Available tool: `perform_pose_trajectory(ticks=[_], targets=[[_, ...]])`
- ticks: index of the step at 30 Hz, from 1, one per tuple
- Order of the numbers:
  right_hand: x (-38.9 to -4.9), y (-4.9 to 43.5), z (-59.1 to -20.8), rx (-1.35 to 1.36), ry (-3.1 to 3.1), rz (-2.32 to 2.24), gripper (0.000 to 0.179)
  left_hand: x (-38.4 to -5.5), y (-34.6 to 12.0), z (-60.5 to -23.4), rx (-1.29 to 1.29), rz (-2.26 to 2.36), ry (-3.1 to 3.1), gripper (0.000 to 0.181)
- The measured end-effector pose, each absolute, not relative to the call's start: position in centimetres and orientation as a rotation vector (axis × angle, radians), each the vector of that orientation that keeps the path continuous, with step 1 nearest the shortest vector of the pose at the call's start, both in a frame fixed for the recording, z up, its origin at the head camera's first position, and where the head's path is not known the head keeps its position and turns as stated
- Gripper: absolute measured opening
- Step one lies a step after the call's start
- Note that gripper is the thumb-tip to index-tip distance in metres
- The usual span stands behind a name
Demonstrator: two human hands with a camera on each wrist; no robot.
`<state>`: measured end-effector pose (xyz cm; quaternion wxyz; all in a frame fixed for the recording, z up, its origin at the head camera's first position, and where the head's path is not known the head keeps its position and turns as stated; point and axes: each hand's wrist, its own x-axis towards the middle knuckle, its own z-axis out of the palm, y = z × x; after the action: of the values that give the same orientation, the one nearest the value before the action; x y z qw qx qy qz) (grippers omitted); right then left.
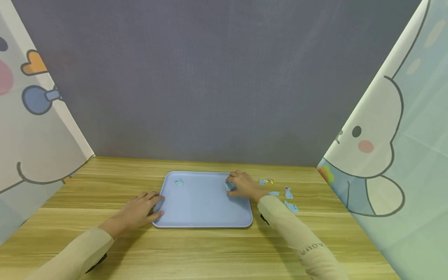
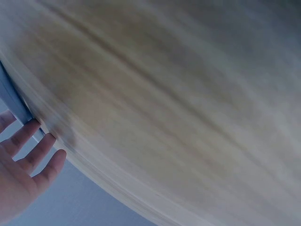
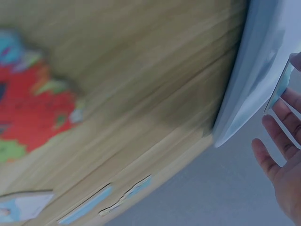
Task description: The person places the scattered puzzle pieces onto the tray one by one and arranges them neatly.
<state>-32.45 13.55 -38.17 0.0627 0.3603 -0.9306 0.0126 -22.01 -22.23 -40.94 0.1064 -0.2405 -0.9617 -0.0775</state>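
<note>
A pale blue rectangular tray [image 1: 203, 210] lies on the wooden table. Over its right part, my right hand [image 1: 242, 184] pinches a flat light-blue puzzle piece [image 1: 229, 186] between thumb and fingers. The right wrist view shows that piece [image 3: 281, 87] edge-on, held near the tray wall. My left hand [image 1: 140, 209] rests at the tray's left rim, its fingers spread and loosely bent. In the left wrist view, the left fingertips [image 2: 57, 162] are by the tray's edge. Another small blue piece [image 1: 179, 182] lies inside the tray at the back left.
Right of the tray lie several flat pieces: a blue and yellow one [image 1: 266, 181], a blue one with red [image 1: 288, 192] and a larger blue one [image 1: 291, 207]. A red, colourful piece [image 3: 37, 103] appears in the right wrist view. A grey panel [image 1: 206, 85] stands behind the table.
</note>
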Motion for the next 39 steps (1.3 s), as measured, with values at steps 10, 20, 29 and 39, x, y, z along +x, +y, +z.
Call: perform_pose_trajectory(ticks=[10,20,29,39], targets=[[-32.5,10.7,-38.0,1.116,-2.825,-0.023,0.035,-22.0,-22.2,-40.8,-0.708,-0.217,-2.835,0.049],[-33.3,8.4,-37.6,1.138,-2.865,-0.043,0.034,-22.0,-22.2,-40.7,-0.708,-0.213,-2.83,0.048],[-34.0,6.5,-38.0,1.154,-2.822,-0.056,0.034,-22.0,-22.1,-40.9,-0.709,-0.213,-2.84,0.049],[-34.4,4.3,-38.6,1.131,-2.855,-0.066,0.035,-22.2,-22.3,-41.3,-0.704,-0.201,-2.835,0.049]])
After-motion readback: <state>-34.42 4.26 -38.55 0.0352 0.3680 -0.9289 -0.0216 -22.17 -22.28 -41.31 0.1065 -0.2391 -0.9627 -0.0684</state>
